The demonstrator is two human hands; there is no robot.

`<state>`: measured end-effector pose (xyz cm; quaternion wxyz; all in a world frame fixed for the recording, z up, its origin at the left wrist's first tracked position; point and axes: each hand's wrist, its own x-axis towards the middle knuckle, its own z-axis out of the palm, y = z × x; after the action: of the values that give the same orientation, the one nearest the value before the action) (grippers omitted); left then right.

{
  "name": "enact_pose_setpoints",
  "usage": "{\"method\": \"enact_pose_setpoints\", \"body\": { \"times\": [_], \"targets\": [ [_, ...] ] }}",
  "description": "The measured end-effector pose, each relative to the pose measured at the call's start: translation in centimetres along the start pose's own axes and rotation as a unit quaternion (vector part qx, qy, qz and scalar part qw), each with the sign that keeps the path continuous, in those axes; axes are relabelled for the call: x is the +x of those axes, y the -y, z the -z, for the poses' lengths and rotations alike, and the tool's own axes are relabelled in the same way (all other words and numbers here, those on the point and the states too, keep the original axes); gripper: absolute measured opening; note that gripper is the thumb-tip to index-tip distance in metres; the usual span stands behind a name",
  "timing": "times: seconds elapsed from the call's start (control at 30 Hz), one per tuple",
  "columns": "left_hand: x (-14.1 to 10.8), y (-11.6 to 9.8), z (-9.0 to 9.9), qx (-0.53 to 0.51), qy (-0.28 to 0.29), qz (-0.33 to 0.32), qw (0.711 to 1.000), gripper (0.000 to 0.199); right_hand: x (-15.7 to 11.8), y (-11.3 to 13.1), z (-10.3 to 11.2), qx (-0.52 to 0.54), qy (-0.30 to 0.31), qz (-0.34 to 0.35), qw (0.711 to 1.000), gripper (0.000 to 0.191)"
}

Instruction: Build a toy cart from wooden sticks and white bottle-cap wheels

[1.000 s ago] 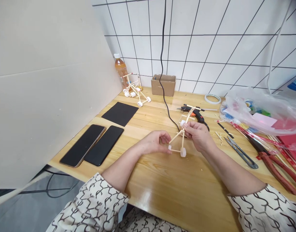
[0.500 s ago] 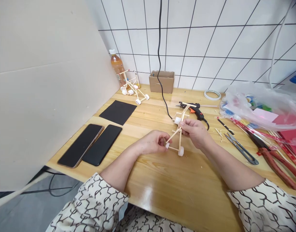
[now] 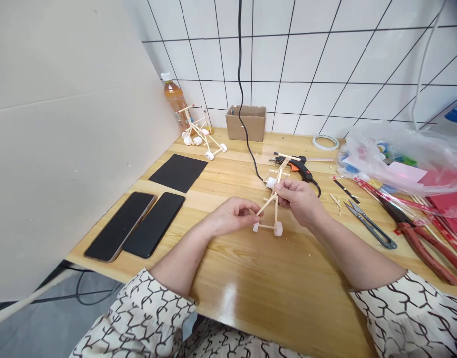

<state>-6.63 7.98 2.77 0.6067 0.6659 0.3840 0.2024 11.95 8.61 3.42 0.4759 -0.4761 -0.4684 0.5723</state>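
Observation:
A small model cart [image 3: 276,209] built of thin wooden sticks, with white wheels, is between my hands over the table. My right hand [image 3: 297,196] pinches its frame near the middle, just beside an upper white wheel [image 3: 271,183]. My left hand [image 3: 235,216] has its thumb and fingers closed on the slanting stick, slightly above the left lower wheel [image 3: 255,227]. The right lower wheel [image 3: 278,228] shows fully. A crossbar [image 3: 288,155] tops the frame. Behind it lies a black hot glue gun [image 3: 305,171], partly hidden.
A similar stick cart [image 3: 198,132] stands by a drink bottle [image 3: 174,97]. Two phones [image 3: 120,226] and a black sheet [image 3: 178,172] lie left. Rightward are thread snips [image 3: 372,226], pliers [image 3: 422,248], a tape roll [image 3: 325,142] and a plastic bag [image 3: 411,144]. A cardboard box [image 3: 246,124] sits behind.
My left fingers have shifted from beside the left lower wheel up onto the stick above it. My right hand keeps its hold. The whole view has shifted slightly.

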Motion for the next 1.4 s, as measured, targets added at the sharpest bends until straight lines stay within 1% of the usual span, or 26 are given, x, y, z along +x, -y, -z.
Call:
{"method": "enact_pose_setpoints", "body": {
  "times": [0.1, 0.23, 0.43, 0.63, 0.73, 0.93, 1.07, 1.4],
  "targets": [
    [0.3, 0.3, -0.2, -0.028, -0.028, 0.008, 0.999, 0.027, 0.0, 0.1, 0.0, 0.002, -0.002, 0.004, 1.0, 0.034],
    [0.5, 0.6, -0.6, -0.043, -0.047, 0.031, 0.997, 0.026, -0.1, 0.3, 0.0, 0.005, -0.008, 0.01, 1.0, 0.034],
    [0.4, 0.3, -1.1, -0.027, -0.046, 0.04, 0.998, 0.024, -0.3, 0.3, -0.1, 0.013, -0.018, 0.014, 1.0, 0.034],
    [0.3, 0.4, -1.2, -0.015, -0.037, 0.046, 0.998, 0.025, -0.3, -0.1, -0.3, 0.018, -0.013, 0.011, 1.0, 0.038],
    [0.3, 0.5, -1.2, -0.011, -0.041, 0.048, 0.998, 0.026, -0.1, -0.4, -0.3, 0.018, -0.012, 0.011, 1.0, 0.037],
    [0.2, 0.0, -1.5, -0.008, -0.048, 0.077, 0.996, 0.023, 0.2, -1.1, -0.1, 0.017, -0.01, 0.016, 1.0, 0.036],
    [-0.1, -0.6, -1.8, -0.007, -0.053, 0.094, 0.994, 0.02, 0.1, -1.2, -0.1, 0.016, -0.011, 0.015, 1.0, 0.037],
    [-0.2, -0.4, -2.2, 0.053, -0.048, 0.074, 0.995, 0.02, 0.1, -1.0, 0.0, -0.013, -0.005, 0.023, 1.0, 0.037]
  ]
}}
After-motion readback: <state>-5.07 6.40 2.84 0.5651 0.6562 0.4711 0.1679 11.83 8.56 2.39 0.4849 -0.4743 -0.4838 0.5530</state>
